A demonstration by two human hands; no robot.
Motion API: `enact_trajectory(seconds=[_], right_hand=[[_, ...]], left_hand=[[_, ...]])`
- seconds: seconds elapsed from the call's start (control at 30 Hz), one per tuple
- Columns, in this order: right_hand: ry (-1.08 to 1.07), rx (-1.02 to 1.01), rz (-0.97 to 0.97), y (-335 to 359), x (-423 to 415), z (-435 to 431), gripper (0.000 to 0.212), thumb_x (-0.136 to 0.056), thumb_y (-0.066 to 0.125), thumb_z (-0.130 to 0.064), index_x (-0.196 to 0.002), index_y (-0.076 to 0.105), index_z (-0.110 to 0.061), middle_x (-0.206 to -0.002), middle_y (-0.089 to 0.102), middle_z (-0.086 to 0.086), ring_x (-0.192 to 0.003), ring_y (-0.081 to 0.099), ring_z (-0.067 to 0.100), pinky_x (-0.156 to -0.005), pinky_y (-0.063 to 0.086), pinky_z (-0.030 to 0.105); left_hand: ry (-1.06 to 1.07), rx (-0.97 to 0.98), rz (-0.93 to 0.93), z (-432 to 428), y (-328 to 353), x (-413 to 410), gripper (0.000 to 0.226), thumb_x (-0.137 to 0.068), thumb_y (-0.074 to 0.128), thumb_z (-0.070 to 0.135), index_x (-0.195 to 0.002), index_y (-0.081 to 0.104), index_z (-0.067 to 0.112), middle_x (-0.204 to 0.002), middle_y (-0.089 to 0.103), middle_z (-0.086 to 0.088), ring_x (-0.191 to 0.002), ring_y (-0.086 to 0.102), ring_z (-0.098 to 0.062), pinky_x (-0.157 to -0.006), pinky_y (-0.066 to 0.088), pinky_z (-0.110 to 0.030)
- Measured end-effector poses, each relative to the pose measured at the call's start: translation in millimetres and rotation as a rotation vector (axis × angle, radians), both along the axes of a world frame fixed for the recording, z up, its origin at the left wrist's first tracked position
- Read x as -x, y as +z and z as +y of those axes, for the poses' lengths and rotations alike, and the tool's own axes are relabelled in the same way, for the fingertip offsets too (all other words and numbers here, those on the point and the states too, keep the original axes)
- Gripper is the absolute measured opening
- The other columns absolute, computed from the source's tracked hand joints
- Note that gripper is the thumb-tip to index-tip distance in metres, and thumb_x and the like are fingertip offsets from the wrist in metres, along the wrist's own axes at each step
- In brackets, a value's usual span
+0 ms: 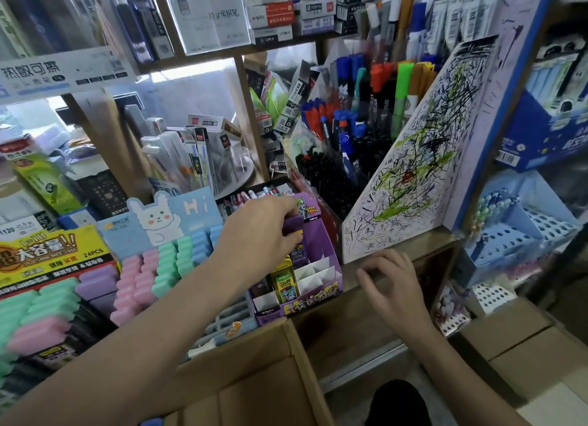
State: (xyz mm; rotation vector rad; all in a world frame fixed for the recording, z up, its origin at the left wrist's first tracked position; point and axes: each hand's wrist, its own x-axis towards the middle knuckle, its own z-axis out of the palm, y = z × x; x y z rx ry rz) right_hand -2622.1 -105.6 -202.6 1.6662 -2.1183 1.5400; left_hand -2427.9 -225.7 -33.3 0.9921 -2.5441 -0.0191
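**Item: restocking of the purple display box, stationery shelf**

**Your hands.** Your left hand is curled round a small purple pack. It holds the pack just above the box's rear rows, near the printed back flap. Your right hand lies to the right of the box with its fingers loosely bent on the edge of the wooden shelf, holding nothing.

**Progress, as judged.** The work looks partly done.
- Filled: the slots on the box's left side, including one upright green-and-yellow pack and darker purple packs behind it.
- Left to do: the front-right slots, which show only their white card dividers. Several packs look yet to go in.
- In hand: the purple pack is not yet seated. You cannot tell from here which slot it is headed for.

**Surface.** The box sits at the front of the wooden shelf.
- Left of it: tiers of pink, mint, blue and lilac cases under a rabbit card, then a yellow carton marked 24PCS.
- Behind it: a tray of small pens.
- Right of it, touching or nearly so: a slanted white test board covered in scribbles.

**Room.** This is a crowded shop aisle.
- Above and behind the box: racks of markers and stacked refill boxes.
- Below and in front of it: an open cardboard carton.
- Well to its right: a blue perforated pen stand and more brown cartons.
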Motion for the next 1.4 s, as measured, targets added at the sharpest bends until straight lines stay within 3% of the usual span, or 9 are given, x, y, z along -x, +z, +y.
enact_trajectory(seconds=[0.13, 0.47, 0.67, 1.07, 1.2, 1.27, 1.4], right_hand=[[0.0, 0.01, 0.01, -1.2, 0.3, -0.9, 0.013, -0.085, 0.08, -0.005, -0.084, 0.073, -0.016, -0.092, 0.064, -0.009, -0.095, 0.056, 0.018, -0.09, 0.04, 0.027], [-0.004, 0.007, 0.032, -5.4, 2.2, -1.7, 0.012, -0.086, 0.08, -0.008, -0.087, 0.072, -0.017, -0.094, 0.063, -0.009, -0.096, 0.055, 0.017, -0.09, 0.038, 0.023], [-0.011, 0.007, 0.044, -7.5, 3.4, -2.9, 0.012, -0.086, 0.08, -0.008, -0.087, 0.072, -0.017, -0.094, 0.063, -0.01, -0.095, 0.055, 0.016, -0.089, 0.037, 0.022], [-0.01, -0.013, 0.043, -4.8, 2.6, -1.7, 0.009, -0.087, 0.078, -0.009, -0.087, 0.073, -0.015, -0.094, 0.062, -0.008, -0.095, 0.053, 0.016, -0.089, 0.036, 0.019], [-0.008, -0.021, 0.033, -3.0, 1.1, -1.5, 0.009, -0.087, 0.078, -0.008, -0.087, 0.073, -0.015, -0.094, 0.062, -0.008, -0.095, 0.053, 0.016, -0.088, 0.038, 0.024], [-0.009, -0.027, 0.033, -3.0, 1.5, -0.9, 0.01, -0.087, 0.079, -0.008, -0.087, 0.073, -0.015, -0.094, 0.062, -0.009, -0.096, 0.052, 0.016, -0.089, 0.037, 0.02], [-0.003, -0.078, 0.033, -0.1, 0.8, 0.2, 0.008, -0.087, 0.078, -0.012, -0.088, 0.073, -0.018, -0.097, 0.062, -0.009, -0.099, 0.054, 0.019, -0.09, 0.034, 0.012]], left_hand=[[0.009, 0.045, -0.057, -1.4, -0.2, -0.1, 0.02, -0.082, 0.075, 0.039, -0.084, 0.058, 0.029, -0.074, 0.057, 0.013, -0.072, 0.056, -0.014, -0.054, 0.04, -0.028], [0.008, -0.101, 0.053, -3.7, 0.6, -3.3, 0.025, -0.079, 0.082, 0.037, -0.095, 0.069, 0.025, -0.083, 0.068, 0.007, -0.076, 0.062, -0.014, -0.068, 0.053, -0.032], [0.045, -0.121, 0.025, -1.7, -0.2, -2.5, 0.027, -0.074, 0.085, 0.037, -0.082, 0.062, 0.027, -0.073, 0.064, 0.013, -0.072, 0.06, -0.006, -0.059, 0.048, -0.027], [0.027, -0.118, 0.011, 2.3, -2.1, -5.2, 0.011, -0.083, 0.078, 0.035, -0.084, 0.068, 0.031, -0.075, 0.067, 0.015, -0.071, 0.061, -0.002, -0.058, 0.048, -0.02], [0.028, -0.13, 0.09, 6.8, 6.2, -16.0, 0.009, -0.085, 0.076, 0.029, -0.082, 0.068, 0.032, -0.069, 0.06, 0.02, -0.064, 0.052, 0.006, -0.057, 0.042, -0.018], [0.039, -0.158, 0.161, 12.3, 11.1, -28.1, 0.01, -0.086, 0.075, 0.024, -0.081, 0.069, 0.03, -0.067, 0.059, 0.02, -0.057, 0.052, 0.005, -0.059, 0.047, -0.02], [0.077, -0.223, 0.279, 33.0, 15.0, -70.6, 0.014, -0.084, 0.076, 0.019, -0.08, 0.07, 0.03, -0.059, 0.056, 0.022, -0.06, 0.056, 0.008, -0.054, 0.038, -0.006]])
